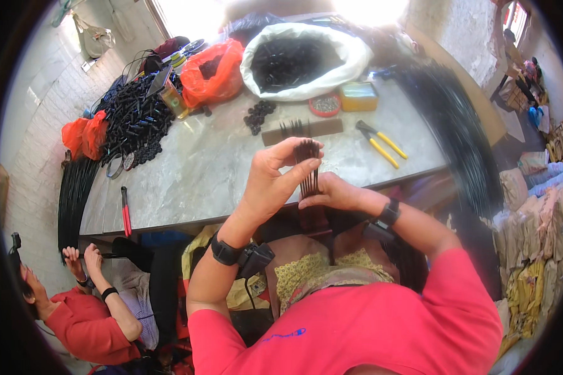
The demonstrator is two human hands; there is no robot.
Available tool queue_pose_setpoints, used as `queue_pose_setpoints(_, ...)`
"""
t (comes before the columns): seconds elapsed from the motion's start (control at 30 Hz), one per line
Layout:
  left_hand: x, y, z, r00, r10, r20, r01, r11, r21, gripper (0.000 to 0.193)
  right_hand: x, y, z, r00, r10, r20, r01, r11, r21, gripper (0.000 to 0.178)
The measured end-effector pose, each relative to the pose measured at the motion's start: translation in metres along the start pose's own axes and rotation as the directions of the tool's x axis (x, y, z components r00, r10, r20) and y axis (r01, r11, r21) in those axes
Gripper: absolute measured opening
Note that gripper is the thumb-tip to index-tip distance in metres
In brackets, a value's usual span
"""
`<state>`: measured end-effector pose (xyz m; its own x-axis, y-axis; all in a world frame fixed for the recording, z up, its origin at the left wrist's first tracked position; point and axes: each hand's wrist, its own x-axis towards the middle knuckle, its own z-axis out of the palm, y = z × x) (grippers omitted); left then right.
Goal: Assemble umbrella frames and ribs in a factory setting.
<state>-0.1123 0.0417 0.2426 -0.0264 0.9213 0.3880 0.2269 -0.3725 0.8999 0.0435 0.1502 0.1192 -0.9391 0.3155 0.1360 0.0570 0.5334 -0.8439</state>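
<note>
Both my hands are over the table's near edge, around a small bundle of thin black rods [309, 183]. My left hand [266, 175] grips its upper part between thumb and fingers, with the rods fanned slightly side by side. Lower down, my right hand [334, 192] pinches the same bundle from the right. Just beyond my hands lies a brown block [326, 127] with several thin black pieces standing along it. To the right are cutters with yellow handles [385, 147]. A red dish of small metal parts [324, 105] stands behind the block, beside a yellow tub [359, 97].
Black parts fill a white sack [256, 84] and an orange-red bag [200, 94] at the back. A heap of black pieces [137, 112] and red-handled pliers [126, 212] lie left. Long black rods [447, 119] hang off the right side. Another person [94, 325] sits at left.
</note>
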Motion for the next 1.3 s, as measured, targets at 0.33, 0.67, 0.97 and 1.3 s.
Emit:
queue_pose_setpoints(0.33, -0.003, -0.004, 0.009, 0.999, 0.031, -0.026, -0.028, 0.995, 0.1, 0.039, -0.001, 0.008, 0.006, 0.995, -0.065, -0.071, 0.067, 0.997, 0.028, 0.039)
queue_pose_setpoints(0.67, 0.0, -0.014, 0.004, 0.984, -0.171, -0.047, 0.157, 0.964, -0.216, 0.02, 0.0, 0.008, 0.003, 0.993, -0.097, -0.072, 0.096, 0.995, -0.007, 0.037)
queue_pose_setpoints(0.97, 0.004, 0.0, 0.003, 0.985, -0.168, 0.024, 0.167, 0.932, -0.322, 0.023, -0.002, -0.002, 0.0, 0.999, -0.033, -0.04, 0.033, 0.999, 0.008, 0.037)
queue_pose_setpoints(1.3, 0.005, -0.002, 0.003, 0.989, -0.146, -0.027, 0.134, 0.957, -0.258, 0.019, -0.001, 0.006, 0.002, 0.998, -0.023, -0.05, 0.023, 1.0, 0.002, 0.042)
